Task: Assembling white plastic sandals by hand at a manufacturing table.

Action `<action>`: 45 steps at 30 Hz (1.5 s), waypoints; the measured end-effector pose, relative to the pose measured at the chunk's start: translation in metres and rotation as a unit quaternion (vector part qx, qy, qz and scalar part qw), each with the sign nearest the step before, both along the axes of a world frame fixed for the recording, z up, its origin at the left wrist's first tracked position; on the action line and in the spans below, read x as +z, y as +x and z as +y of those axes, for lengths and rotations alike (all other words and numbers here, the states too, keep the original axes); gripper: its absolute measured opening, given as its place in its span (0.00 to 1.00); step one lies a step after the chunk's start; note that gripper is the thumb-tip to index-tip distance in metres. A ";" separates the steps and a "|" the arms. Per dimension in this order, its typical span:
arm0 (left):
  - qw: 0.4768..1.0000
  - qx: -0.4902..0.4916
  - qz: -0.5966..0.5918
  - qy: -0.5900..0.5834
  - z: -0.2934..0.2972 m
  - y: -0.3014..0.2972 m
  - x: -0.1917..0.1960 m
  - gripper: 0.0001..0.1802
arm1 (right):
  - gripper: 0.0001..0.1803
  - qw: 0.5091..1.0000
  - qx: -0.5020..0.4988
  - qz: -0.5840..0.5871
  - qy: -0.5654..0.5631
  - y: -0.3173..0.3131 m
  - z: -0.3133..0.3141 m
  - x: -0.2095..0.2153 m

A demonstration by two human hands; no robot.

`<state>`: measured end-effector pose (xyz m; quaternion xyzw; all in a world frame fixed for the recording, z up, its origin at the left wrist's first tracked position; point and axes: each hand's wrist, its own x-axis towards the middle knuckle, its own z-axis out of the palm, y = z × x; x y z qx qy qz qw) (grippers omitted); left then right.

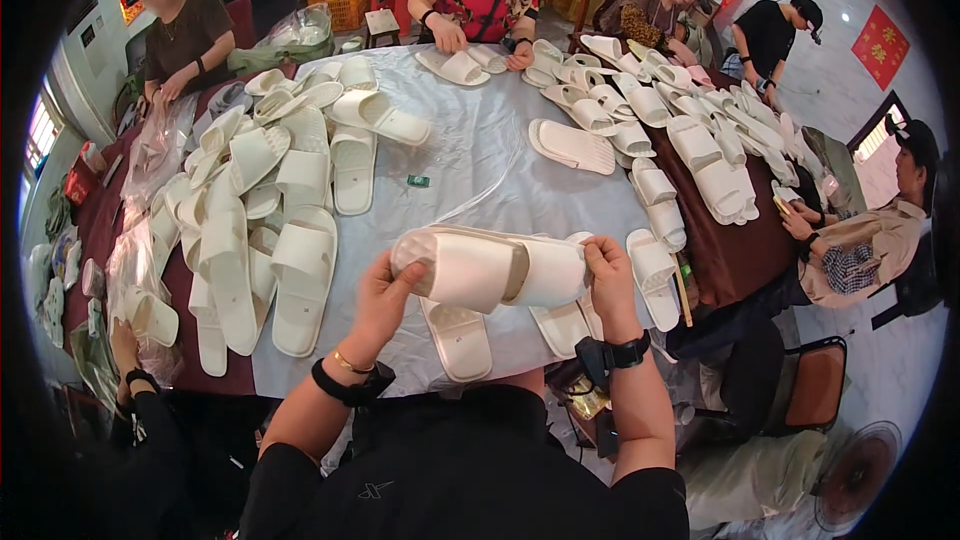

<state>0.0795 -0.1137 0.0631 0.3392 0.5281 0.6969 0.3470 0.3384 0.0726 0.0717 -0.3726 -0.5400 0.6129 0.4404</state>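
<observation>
Just above the near part of the table I hold a pair of cream-white slippers (465,270) level, laid together lengthwise with their straps side by side. My left hand (385,295) is closed round their left end, thumb on top. The right end is gripped by my right hand (612,280), its fingers partly hidden behind the slippers. Below them on the table lie a single slipper (457,345) and another slipper (560,328), both partly covered by the held pair.
A large heap of white slippers (305,175) covers the table's left side. More slippers (700,150) lie in rows at the right. A small green packet (418,181) rests on the pale plastic sheet (455,155). Several people sit or stand around the table, one handling slippers (462,64) opposite me.
</observation>
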 end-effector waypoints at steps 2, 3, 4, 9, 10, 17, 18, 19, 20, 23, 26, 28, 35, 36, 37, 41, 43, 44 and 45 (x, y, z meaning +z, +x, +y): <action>0.999 0.047 0.016 0.007 -0.008 -0.018 0.001 0.15 | 0.06 1.000 -0.002 -0.023 0.006 0.004 0.005 0.004; 0.997 0.071 0.025 0.000 -0.015 -0.030 0.008 0.15 | 0.06 0.998 -0.033 -0.047 0.027 0.014 0.016 -0.001; 0.995 0.096 0.033 -0.008 -0.021 -0.042 0.017 0.16 | 0.06 0.994 -0.062 -0.071 0.049 0.024 0.027 -0.003; 0.996 0.072 -0.056 0.000 -0.042 -0.083 0.035 0.15 | 0.08 0.987 0.034 -0.160 -0.007 0.042 0.046 0.018; 0.998 0.033 -0.039 -0.034 -0.042 -0.088 0.037 0.14 | 0.08 0.977 0.071 -0.201 0.016 0.036 0.043 0.027; 0.976 -0.136 -0.003 -0.170 -0.010 -0.066 0.030 0.17 | 0.11 0.890 0.302 -0.277 0.201 -0.056 0.016 0.043; 0.971 -0.164 -0.006 -0.173 -0.006 -0.061 0.028 0.17 | 0.11 0.872 0.341 -0.263 0.234 -0.071 0.010 0.040; 0.966 -0.189 -0.008 -0.177 -0.004 -0.058 0.024 0.17 | 0.11 0.865 0.365 -0.259 0.228 -0.088 0.001 0.038; 0.963 -0.188 0.015 -0.191 -0.003 -0.056 0.017 0.17 | 0.11 0.858 0.387 -0.256 0.222 -0.104 -0.009 0.036; 0.937 -0.210 0.113 -0.254 0.003 -0.055 -0.002 0.17 | 0.11 0.833 0.415 -0.264 0.255 -0.139 -0.021 0.009; 0.924 -0.222 0.190 -0.246 -0.005 -0.059 -0.007 0.17 | 0.12 0.809 0.436 -0.270 0.285 -0.165 -0.030 -0.023; 0.913 -0.227 0.221 -0.256 -0.016 -0.066 -0.013 0.16 | 0.12 0.818 0.441 -0.257 0.264 -0.177 -0.043 -0.031; 0.948 -0.108 0.105 -0.279 -0.039 -0.091 -0.035 0.17 | 0.15 0.872 0.328 -0.231 0.281 -0.199 -0.046 -0.057; 0.952 -0.088 0.112 -0.271 -0.042 -0.096 -0.045 0.18 | 0.15 0.873 0.328 -0.230 0.279 -0.196 -0.041 -0.057; 0.952 -0.084 0.110 -0.274 -0.047 -0.101 -0.055 0.18 | 0.15 0.901 0.284 -0.198 0.261 -0.190 -0.036 -0.052; 0.950 -0.034 0.177 -0.256 -0.059 -0.108 -0.076 0.25 | 0.19 0.916 0.203 -0.244 0.246 -0.129 -0.014 -0.045; 0.950 -0.036 0.186 -0.247 -0.058 -0.105 -0.077 0.27 | 0.21 0.899 0.215 -0.294 0.242 -0.096 -0.017 -0.047; 0.928 -0.032 0.289 -0.233 -0.057 -0.098 -0.071 0.30 | 0.23 0.884 0.236 -0.316 0.253 -0.079 -0.025 -0.052; 0.895 -0.028 0.390 -0.215 -0.056 -0.091 -0.063 0.34 | 0.25 0.867 0.255 -0.337 0.262 -0.066 -0.034 -0.057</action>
